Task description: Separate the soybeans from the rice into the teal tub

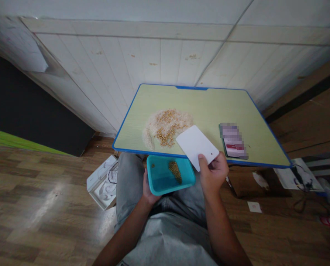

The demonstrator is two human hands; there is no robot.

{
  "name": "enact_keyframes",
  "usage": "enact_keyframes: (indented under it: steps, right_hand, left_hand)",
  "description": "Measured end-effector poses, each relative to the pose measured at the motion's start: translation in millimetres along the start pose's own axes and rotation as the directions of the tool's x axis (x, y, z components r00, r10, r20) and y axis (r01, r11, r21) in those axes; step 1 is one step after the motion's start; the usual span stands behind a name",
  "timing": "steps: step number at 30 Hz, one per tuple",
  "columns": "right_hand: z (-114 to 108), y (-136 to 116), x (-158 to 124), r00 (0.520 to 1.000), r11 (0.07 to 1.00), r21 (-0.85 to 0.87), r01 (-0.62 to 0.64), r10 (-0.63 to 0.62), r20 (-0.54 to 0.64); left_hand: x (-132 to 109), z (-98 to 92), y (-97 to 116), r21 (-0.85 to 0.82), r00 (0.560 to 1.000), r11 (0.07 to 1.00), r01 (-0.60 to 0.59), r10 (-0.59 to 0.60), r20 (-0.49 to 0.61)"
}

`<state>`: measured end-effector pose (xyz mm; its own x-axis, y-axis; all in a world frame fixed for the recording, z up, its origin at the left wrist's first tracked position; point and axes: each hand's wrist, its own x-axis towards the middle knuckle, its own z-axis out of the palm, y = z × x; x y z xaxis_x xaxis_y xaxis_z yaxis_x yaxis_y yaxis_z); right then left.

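My left hand point(149, 188) holds a teal plastic container point(157, 189) by its left side, below the front edge of a small table point(220, 103). Several golden beads point(175, 171) lie inside it. Between the thumb and fingers of my right hand point(213, 171) is a white flat card point(196, 144) with a small hole. Its far end rests over the tabletop at the right side of a spread of pale rice-like grains point(151, 129). More golden beads point(165, 133) are mixed into these grains.
A phone point(233, 140) lies on the right part of the table, near its front edge. Behind stands a white panelled wall point(148, 59). On the floor are an open white box point(102, 181) at left and a cardboard box with cables at right.
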<state>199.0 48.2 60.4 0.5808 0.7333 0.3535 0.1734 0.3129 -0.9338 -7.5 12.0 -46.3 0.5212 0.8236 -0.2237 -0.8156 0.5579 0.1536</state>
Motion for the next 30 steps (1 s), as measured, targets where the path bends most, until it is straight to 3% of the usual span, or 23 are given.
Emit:
enact_keyframes:
  steps: [9,14,17,25,30]
  right_hand:
    - [-1.2,1.4,-0.9,1.0,1.0,-0.003,-0.01,0.01,0.026]
    - [-1.3,2.0,-2.6,0.999,1.0,-0.013,-0.024,0.025,0.045]
    - [0.2,3.1,-4.5,0.998,1.0,-0.002,-0.031,0.031,0.052]
    - [5.9,8.4,-10.0,0.993,0.995,0.011,-0.095,0.094,0.071]
    - [5.1,8.7,-9.4,0.993,0.994,0.033,-0.105,0.103,0.061]
  left_hand:
    - [1.8,11.0,-1.9,-0.006,0.999,1.0,-0.017,0.017,-0.036]
    - [2.0,10.2,-2.9,-0.056,0.979,0.998,-0.028,0.016,-0.203]
    - [1.5,3.1,-3.8,-0.065,0.969,0.997,-0.03,0.013,-0.247]
    - [1.4,-28.4,-4.8,0.031,0.987,0.999,-0.012,0.017,-0.157]
    - [2.0,-28.4,-5.3,0.027,0.982,1.0,-0.013,0.017,-0.186]
